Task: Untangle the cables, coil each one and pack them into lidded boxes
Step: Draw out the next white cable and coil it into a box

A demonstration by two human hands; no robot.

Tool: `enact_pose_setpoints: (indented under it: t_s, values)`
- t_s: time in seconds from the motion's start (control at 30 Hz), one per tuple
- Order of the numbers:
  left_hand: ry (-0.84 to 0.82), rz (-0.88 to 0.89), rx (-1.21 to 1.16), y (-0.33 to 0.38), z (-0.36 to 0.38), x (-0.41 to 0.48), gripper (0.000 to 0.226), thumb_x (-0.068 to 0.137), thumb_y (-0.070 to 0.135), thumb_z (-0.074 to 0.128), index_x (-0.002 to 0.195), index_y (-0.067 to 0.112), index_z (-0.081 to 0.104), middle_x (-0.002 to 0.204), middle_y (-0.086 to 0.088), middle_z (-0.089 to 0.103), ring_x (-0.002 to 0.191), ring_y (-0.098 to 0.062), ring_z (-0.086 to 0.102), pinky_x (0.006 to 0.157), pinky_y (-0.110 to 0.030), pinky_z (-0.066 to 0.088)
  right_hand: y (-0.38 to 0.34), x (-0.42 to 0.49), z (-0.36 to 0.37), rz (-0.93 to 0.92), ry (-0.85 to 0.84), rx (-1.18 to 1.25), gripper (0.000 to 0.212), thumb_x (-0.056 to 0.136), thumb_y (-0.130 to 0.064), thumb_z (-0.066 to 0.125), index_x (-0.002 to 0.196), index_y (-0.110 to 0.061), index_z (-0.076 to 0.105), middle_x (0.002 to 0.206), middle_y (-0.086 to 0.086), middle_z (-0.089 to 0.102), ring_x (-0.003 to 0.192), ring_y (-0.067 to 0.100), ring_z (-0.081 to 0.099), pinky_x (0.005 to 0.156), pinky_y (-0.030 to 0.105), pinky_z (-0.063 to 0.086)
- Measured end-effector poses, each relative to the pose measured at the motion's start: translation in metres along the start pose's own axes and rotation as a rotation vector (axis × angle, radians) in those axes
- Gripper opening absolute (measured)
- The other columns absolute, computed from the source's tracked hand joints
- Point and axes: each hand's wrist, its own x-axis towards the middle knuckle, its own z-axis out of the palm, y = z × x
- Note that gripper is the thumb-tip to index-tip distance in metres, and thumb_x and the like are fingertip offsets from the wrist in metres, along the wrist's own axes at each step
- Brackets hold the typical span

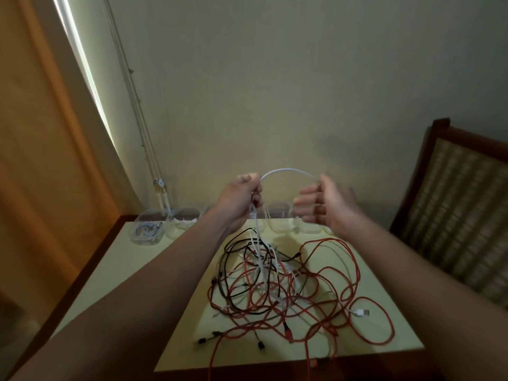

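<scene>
There is only one view, taken from the person's head, so nothing is shared with a second camera. It looks forward and down along both bare forearms, which run in from the bottom corners toward the middle of the frame. The pale surface (pixel 115 268) lies close below and fills the lower half; its near edge is in sight, its far edge meets the wall (pixel 275 92). The lens is wide: the curtain (pixel 41 133) at the left bows inward, and a chair back (pixel 461 199) leans in at the right. The wall takes the whole upper half.
</scene>
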Motion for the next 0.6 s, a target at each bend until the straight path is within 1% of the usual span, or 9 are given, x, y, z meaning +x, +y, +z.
enact_pose_setpoints:
  t_s: [0.07, 0.1, 0.17, 0.23, 0.3, 0.37, 0.47, 0.53, 0.6]
  values:
    - [-0.005, 0.061, -0.004, 0.012, 0.01, 0.002, 0.013, 0.104, 0.017, 0.05, 0.093, 0.013, 0.053, 0.071, -0.001, 0.051, 0.055, -0.009, 0.045, 0.055, -0.02, 0.043, 0.015, -0.014, 0.013, -0.131, -0.12, -0.216, 0.036, 0.108, -0.03, 0.039, 0.108, -0.004, 0.065, 0.099, 0.017, 0.075, 0.068, 0.026, 0.069, 0.058, 0.033, 0.053]
    - [-0.019, 0.09, -0.013, 0.017, 0.017, 0.002, 0.011, 0.104, 0.015, 0.051, 0.094, 0.011, 0.053, 0.071, -0.002, 0.053, 0.056, -0.009, 0.048, 0.056, -0.019, 0.044, 0.023, -0.017, 0.02, -0.217, -0.171, -0.33, 0.032, 0.106, -0.031, 0.045, 0.108, -0.006, 0.065, 0.1, 0.013, 0.074, 0.071, 0.025, 0.07, 0.059, 0.034, 0.054]
    - [-0.045, 0.15, -0.05, 0.029, 0.032, -0.001, 0.01, 0.104, 0.011, 0.05, 0.094, 0.01, 0.052, 0.07, -0.004, 0.053, 0.055, -0.008, 0.051, 0.054, -0.017, 0.045, 0.035, -0.016, 0.035, -0.399, -0.196, -0.59, 0.036, 0.101, -0.043, 0.051, 0.099, -0.011, 0.067, 0.094, 0.007, 0.073, 0.075, 0.024, 0.071, 0.065, 0.039, 0.06]
    - [-0.05, 0.203, -0.09, 0.036, 0.042, -0.003, 0.006, 0.103, 0.01, 0.052, 0.098, 0.007, 0.051, 0.071, -0.005, 0.056, 0.056, -0.008, 0.056, 0.055, -0.017, 0.049, 0.043, -0.011, 0.047, -0.526, -0.147, -0.725, 0.041, 0.098, -0.044, 0.053, 0.084, -0.009, 0.069, 0.083, 0.007, 0.073, 0.069, 0.022, 0.071, 0.068, 0.049, 0.059]
    - [-0.025, 0.231, -0.066, 0.036, 0.043, -0.006, 0.011, 0.102, 0.015, 0.055, 0.107, 0.005, 0.053, 0.078, -0.004, 0.064, 0.066, -0.011, 0.064, 0.064, -0.019, 0.053, 0.044, -0.005, 0.053, -0.502, -0.127, -0.65, 0.035, 0.099, -0.033, 0.058, 0.074, -0.012, 0.071, 0.075, 0.003, 0.075, 0.061, 0.017, 0.071, 0.07, 0.046, 0.06]
    - [0.038, 0.222, 0.047, 0.028, 0.036, -0.008, 0.02, 0.103, 0.026, 0.054, 0.112, 0.008, 0.056, 0.094, -0.002, 0.072, 0.081, -0.012, 0.068, 0.072, -0.023, 0.054, 0.04, 0.002, 0.052, -0.474, -0.104, -0.549, 0.032, 0.098, -0.027, 0.061, 0.072, -0.011, 0.073, 0.071, 0.002, 0.075, 0.059, 0.02, 0.072, 0.072, 0.046, 0.061]
    - [0.112, 0.133, 0.115, 0.0, 0.022, -0.016, 0.026, 0.104, 0.028, 0.048, 0.112, 0.006, 0.06, 0.109, -0.009, 0.071, 0.09, -0.017, 0.069, 0.071, -0.03, 0.057, 0.024, 0.012, 0.044, -0.429, -0.006, -0.409, 0.033, 0.095, -0.035, 0.065, 0.077, -0.009, 0.074, 0.072, 0.005, 0.075, 0.065, 0.028, 0.074, 0.07, 0.05, 0.062]
    - [0.068, 0.106, 0.233, -0.025, 0.014, -0.022, 0.026, 0.102, 0.025, 0.048, 0.103, 0.007, 0.066, 0.108, -0.014, 0.07, 0.095, -0.025, 0.07, 0.078, -0.037, 0.059, 0.008, 0.014, 0.038, -0.325, 0.009, -0.168, 0.026, 0.1, -0.027, 0.064, 0.083, -0.009, 0.073, 0.081, 0.01, 0.076, 0.071, 0.028, 0.075, 0.069, 0.042, 0.064]
    - [-0.027, 0.141, 0.457, -0.051, 0.003, -0.027, 0.023, 0.099, 0.027, 0.056, 0.091, 0.012, 0.07, 0.097, -0.007, 0.075, 0.091, -0.021, 0.071, 0.082, -0.033, 0.056, -0.012, 0.012, 0.032, -0.246, -0.02, 0.053, 0.023, 0.103, -0.019, 0.058, 0.089, -0.004, 0.069, 0.088, 0.013, 0.075, 0.069, 0.025, 0.072, 0.065, 0.029, 0.063]
